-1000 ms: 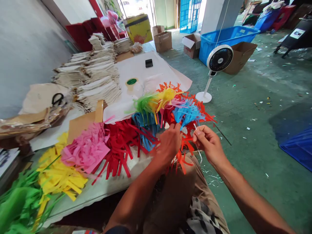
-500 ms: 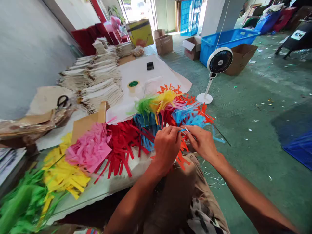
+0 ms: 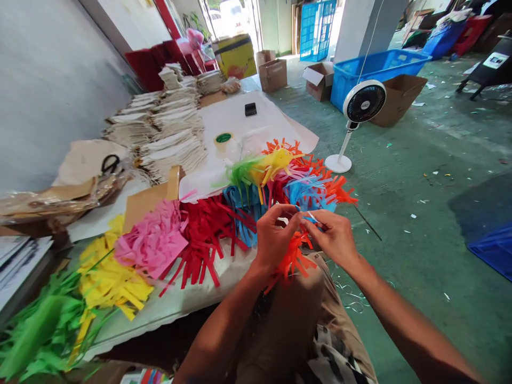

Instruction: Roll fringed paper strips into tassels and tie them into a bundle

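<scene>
Near the centre of the frame, the left hand (image 3: 276, 237) curls its thumb and fingers toward each other in a ring, their tips meeting near the lower end of a bright blue tassel of fringed, paper-like strips (image 3: 308, 193); what lies between those tips is too small to tell. Just beside it, toward the right, the right hand (image 3: 335, 233) pinches a thin white strip (image 3: 312, 217) between thumb and fingertips. The blue tassel lies just above both hands, with orange fringe (image 3: 340, 191) to its right and a yellow fringed tassel (image 3: 278, 161) to its upper left. More orange strips (image 3: 295, 261) hang below the hands, over a leg in tan trousers (image 3: 330, 298).

Across the lower left, a pale-topped table (image 3: 168, 304) carries crimson fringe (image 3: 206, 229), a pink ruffled bundle (image 3: 152, 237), yellow fringe (image 3: 116, 285) and green fringe (image 3: 44, 330). At the upper right of centre, a white-and-black pedestal fan (image 3: 365, 102) stands on the green floor (image 3: 412, 160).
</scene>
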{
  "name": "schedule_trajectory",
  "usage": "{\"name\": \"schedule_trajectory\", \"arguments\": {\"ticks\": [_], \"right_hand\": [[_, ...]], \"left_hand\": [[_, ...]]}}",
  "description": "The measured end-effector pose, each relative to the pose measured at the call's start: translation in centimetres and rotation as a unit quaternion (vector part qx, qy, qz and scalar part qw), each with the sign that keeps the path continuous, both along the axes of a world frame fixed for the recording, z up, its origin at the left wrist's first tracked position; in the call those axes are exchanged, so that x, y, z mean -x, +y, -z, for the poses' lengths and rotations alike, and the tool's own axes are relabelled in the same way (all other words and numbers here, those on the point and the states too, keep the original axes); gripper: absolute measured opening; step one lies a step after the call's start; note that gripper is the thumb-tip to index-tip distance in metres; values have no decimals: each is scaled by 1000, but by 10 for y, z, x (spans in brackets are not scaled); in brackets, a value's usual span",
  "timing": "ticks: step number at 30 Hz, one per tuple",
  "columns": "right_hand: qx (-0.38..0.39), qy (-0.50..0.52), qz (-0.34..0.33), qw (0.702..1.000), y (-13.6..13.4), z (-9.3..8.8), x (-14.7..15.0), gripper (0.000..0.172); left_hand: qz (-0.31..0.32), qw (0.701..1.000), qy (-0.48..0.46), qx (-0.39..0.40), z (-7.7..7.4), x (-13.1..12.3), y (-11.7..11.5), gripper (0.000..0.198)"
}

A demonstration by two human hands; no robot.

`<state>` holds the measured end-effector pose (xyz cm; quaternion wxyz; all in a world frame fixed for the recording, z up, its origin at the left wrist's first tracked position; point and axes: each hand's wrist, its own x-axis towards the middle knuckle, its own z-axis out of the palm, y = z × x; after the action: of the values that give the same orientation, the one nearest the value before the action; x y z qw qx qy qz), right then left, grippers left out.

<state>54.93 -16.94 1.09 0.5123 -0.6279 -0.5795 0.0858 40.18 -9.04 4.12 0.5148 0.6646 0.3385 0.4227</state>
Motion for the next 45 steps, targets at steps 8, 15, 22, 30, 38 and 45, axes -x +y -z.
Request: {"name": "schedule_trajectory", "arguments": {"ticks": [8, 15, 22, 30, 38, 45], "right_hand": [[39, 90, 2, 995, 1, 1, 2, 22], [77, 172, -8, 982, 0, 1, 3, 33], [77, 203, -11, 976, 1, -2, 4, 35], [80, 173, -39, 981, 3, 2, 5, 34], [33, 46, -22, 998, 4, -1, 20, 45], [110, 183, -40, 976, 6, -10, 18, 32]], "left_hand": [[13, 998, -34, 53, 8, 2, 4, 21], [28, 993, -76, 90, 10, 2, 6, 19], [41, 990, -87, 103, 9, 3, 6, 18], [41, 987, -87, 125, 6, 2, 3, 14], [11, 993, -46, 106, 8, 1, -1, 15], [92, 971, -120, 185, 14, 5, 10, 31]]}}
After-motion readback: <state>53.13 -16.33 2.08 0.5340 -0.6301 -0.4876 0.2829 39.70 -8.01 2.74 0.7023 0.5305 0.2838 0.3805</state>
